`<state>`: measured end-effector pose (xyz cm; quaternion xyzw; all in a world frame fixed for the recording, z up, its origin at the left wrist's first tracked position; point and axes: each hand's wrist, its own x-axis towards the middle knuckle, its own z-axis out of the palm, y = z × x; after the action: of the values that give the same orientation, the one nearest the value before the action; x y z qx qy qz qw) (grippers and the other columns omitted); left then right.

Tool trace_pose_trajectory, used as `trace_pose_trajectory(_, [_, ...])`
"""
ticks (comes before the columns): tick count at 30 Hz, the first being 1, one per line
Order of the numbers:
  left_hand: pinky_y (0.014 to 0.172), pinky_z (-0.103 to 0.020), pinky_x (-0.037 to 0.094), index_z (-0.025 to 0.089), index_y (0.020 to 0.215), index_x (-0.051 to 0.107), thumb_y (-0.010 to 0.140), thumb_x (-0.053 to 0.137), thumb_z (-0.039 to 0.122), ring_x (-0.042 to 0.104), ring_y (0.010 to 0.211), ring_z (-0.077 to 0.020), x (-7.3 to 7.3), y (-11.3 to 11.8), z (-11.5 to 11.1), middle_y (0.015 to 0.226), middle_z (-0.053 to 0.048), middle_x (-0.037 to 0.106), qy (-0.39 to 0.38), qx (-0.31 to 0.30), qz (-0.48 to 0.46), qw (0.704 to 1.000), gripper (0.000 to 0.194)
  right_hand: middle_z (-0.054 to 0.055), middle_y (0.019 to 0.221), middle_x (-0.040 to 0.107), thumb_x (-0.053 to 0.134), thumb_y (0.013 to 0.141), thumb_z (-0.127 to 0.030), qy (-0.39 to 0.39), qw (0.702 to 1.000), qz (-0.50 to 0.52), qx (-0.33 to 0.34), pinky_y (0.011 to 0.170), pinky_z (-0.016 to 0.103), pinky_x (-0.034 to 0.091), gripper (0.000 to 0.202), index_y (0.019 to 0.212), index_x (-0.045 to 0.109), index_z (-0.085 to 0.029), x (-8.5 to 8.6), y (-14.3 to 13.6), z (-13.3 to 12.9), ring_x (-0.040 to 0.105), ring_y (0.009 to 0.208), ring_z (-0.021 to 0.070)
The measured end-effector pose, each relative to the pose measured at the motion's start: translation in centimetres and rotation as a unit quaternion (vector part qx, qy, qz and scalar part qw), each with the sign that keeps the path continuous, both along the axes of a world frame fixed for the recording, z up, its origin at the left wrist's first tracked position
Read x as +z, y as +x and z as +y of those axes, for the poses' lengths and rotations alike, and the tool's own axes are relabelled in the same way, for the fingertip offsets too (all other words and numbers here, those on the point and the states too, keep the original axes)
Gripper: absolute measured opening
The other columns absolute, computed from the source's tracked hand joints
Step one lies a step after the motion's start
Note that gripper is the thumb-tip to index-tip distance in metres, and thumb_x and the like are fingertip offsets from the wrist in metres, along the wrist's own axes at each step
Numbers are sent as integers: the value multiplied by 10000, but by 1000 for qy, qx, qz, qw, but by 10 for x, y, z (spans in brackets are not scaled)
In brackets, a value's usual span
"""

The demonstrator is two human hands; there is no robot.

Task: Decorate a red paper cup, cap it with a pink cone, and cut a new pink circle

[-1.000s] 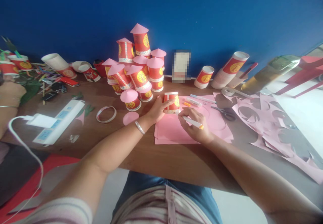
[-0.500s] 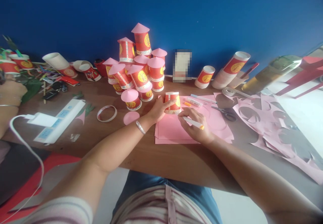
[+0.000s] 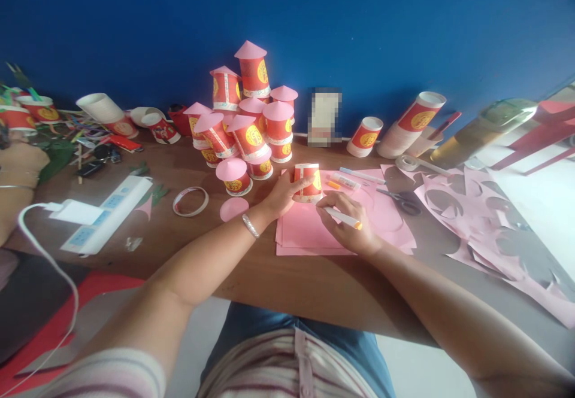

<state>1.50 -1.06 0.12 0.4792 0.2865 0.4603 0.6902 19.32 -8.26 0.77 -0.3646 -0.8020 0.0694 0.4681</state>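
Thumb and fingers of the left hand (image 3: 284, 194) are wrapped around a red paper cup (image 3: 308, 172), its yellow emblem showing past the thumb tip. Just right of that grip, the right hand (image 3: 353, 224) is pinched on a white marker (image 3: 344, 216) with an orange end, the other end aimed at the cup's lower rim — whether it touches cannot be told. Beneath both hands lie stacked pink sheets (image 3: 309, 233). Beyond the grip, to its right, pens (image 3: 363, 175) lie together; farther right come scissors (image 3: 408, 205) and pink paper scraps (image 3: 498, 263). Left of the grip stands a cluster of cone-topped cups (image 3: 251, 137), with a flat pink disc (image 3: 234, 209) in front and a white ring (image 3: 192, 213) farther out. Well to the left are a power strip (image 3: 110, 212) and another person's hand (image 3: 20, 164). Behind the grip, to its right, a single red cup (image 3: 365, 136) stands beside a leaning stack of cups (image 3: 398, 140).
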Motion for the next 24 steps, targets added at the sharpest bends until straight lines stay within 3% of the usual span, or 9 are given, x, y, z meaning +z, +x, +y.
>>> trace_pose_trajectory(9, [731,-289,523,184,857,670,791,856,468,633,746,-150,-1,-1,2,799,0,656,7,-14,-31,999,346,4,779,725,596,975,-194,-19,999,46,-19,716,348,597,89,918,626,-256,4,4,-1,696,679,184])
trace_pose_trajectory(14, [739,-276,519,190,934,712,840,831,433,650,812,-155,-1,-2,3,867,-10,683,15,-9,-47,999,286,5,802,734,606,997,-209,-39,996,81,11,759,356,617,71,946,631,-250,1,4,1,748,758,199])
trace_pose_trajectory(18, [809,-324,537,187,1010,749,819,839,482,682,896,-209,0,-2,4,936,-42,725,13,5,-38,999,362,23,822,738,603,1016,-244,-62,993,92,37,807,381,635,71,955,638,-243,-2,4,1,764,809,213])
trace_pose_trajectory(21, [855,-366,534,185,986,757,813,825,518,687,962,-254,0,-2,3,966,-70,739,10,15,-41,999,381,28,806,734,593,1029,-275,-76,991,94,51,867,403,637,92,962,647,-240,-4,4,0,777,870,230])
trace_pose_trajectory(24, [835,-358,523,181,936,745,798,841,505,670,940,-246,-1,-2,2,927,-66,722,9,14,-33,999,365,34,805,734,593,1037,-306,-100,989,92,62,811,375,633,106,976,647,-238,-3,3,-2,777,886,230])
